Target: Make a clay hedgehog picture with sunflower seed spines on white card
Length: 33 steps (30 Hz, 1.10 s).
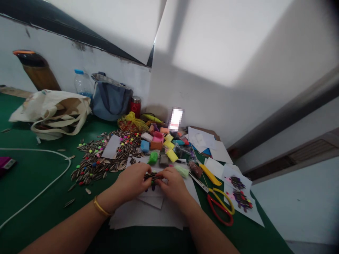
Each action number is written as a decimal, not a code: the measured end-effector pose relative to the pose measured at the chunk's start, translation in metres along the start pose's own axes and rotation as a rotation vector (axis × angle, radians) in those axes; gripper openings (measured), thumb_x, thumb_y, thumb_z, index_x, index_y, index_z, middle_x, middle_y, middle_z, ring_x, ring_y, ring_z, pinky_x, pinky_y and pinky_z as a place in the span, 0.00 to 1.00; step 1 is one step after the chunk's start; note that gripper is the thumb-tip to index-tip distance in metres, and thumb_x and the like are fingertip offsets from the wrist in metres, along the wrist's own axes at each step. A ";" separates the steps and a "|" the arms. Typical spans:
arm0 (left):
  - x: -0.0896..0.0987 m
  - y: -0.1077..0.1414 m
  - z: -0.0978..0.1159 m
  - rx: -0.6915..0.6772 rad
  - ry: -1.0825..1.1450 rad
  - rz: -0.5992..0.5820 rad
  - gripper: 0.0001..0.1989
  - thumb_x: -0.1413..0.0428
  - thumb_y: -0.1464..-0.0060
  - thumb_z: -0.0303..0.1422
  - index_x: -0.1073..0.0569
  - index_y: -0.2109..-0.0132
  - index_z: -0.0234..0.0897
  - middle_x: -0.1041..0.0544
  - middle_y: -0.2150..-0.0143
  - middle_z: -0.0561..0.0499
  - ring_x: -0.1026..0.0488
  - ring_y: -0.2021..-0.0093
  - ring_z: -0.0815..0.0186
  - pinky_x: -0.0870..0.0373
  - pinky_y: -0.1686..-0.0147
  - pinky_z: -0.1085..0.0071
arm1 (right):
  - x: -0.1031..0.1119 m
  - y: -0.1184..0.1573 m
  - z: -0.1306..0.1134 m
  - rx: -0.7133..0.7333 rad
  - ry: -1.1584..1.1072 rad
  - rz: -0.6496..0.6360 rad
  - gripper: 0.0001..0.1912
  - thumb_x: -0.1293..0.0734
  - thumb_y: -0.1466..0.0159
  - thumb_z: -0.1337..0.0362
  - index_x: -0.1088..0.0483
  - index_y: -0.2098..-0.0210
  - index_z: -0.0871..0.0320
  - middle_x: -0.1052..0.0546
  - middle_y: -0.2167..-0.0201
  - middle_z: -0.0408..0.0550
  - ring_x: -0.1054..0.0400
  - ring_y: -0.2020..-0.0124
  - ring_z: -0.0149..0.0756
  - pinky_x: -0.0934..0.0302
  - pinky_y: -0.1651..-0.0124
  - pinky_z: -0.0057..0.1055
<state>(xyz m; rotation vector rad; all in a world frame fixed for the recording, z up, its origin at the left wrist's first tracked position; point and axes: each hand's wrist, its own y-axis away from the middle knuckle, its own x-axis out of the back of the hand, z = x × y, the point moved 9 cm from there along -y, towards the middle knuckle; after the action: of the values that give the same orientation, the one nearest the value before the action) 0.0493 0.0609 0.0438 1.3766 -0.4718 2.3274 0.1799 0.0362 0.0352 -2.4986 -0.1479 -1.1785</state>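
Observation:
Over a stack of white paper (148, 215), both hands meet at a small clay figure (153, 179) studded with dark striped sunflower seeds. My left hand (132, 180), with a gold bangle on its wrist, pinches the figure's left side. On the other side, the thumb and fingers of my right hand (172, 184) close on its seeds. My fingers partly hide the figure, and whether a loose seed is between them cannot be made out. Just beyond lie a green clay lump (153, 157) and a grey-brown clay packet (164, 160).
Sunflower seeds and coloured balls spread in a pile (97, 160) at left. Scissors (221, 206) and a yellow cutter (211, 174) lie at right, beside seed-covered figures (241, 201) on paper. Yellow clay packets (172, 155), a blue bag (111, 100) and a lit phone (176, 118) stand farther back.

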 end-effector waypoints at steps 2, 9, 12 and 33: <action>0.006 0.001 0.002 -0.010 0.123 0.072 0.15 0.53 0.40 0.32 0.28 0.49 0.38 0.23 0.54 0.44 0.28 0.51 0.57 0.34 0.52 0.63 | 0.011 0.000 -0.006 0.045 -0.039 0.069 0.07 0.31 0.38 0.69 0.23 0.60 0.56 0.24 0.66 0.47 0.31 0.60 0.38 0.39 0.56 0.33; -0.012 0.003 0.008 0.043 0.589 -0.013 0.13 0.50 0.39 0.41 0.31 0.54 0.38 0.23 0.68 0.52 0.27 0.69 0.66 0.33 0.69 0.71 | 0.026 0.008 -0.032 0.196 -0.160 0.214 0.09 0.33 0.36 0.65 0.26 0.56 0.54 0.24 0.63 0.48 0.32 0.60 0.38 0.38 0.56 0.35; -0.015 0.003 0.008 0.058 0.728 -0.023 0.14 0.46 0.42 0.44 0.29 0.62 0.37 0.24 0.69 0.53 0.28 0.71 0.67 0.33 0.70 0.72 | 0.025 0.010 -0.036 0.204 -0.137 0.210 0.04 0.32 0.36 0.63 0.26 0.61 0.54 0.25 0.65 0.47 0.32 0.61 0.38 0.38 0.56 0.36; -0.003 -0.003 -0.001 0.111 0.783 0.035 0.23 0.53 0.41 0.49 0.22 0.63 0.35 0.21 0.70 0.48 0.26 0.69 0.64 0.30 0.69 0.71 | 0.045 0.010 -0.007 0.127 -0.092 0.300 0.06 0.34 0.34 0.63 0.26 0.61 0.55 0.24 0.65 0.47 0.32 0.62 0.38 0.39 0.57 0.35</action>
<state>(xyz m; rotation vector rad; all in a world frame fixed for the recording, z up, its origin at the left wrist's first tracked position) 0.0516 0.0638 0.0415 0.4032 -0.1219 2.6953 0.2061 0.0217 0.0706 -2.3626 0.1212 -0.9049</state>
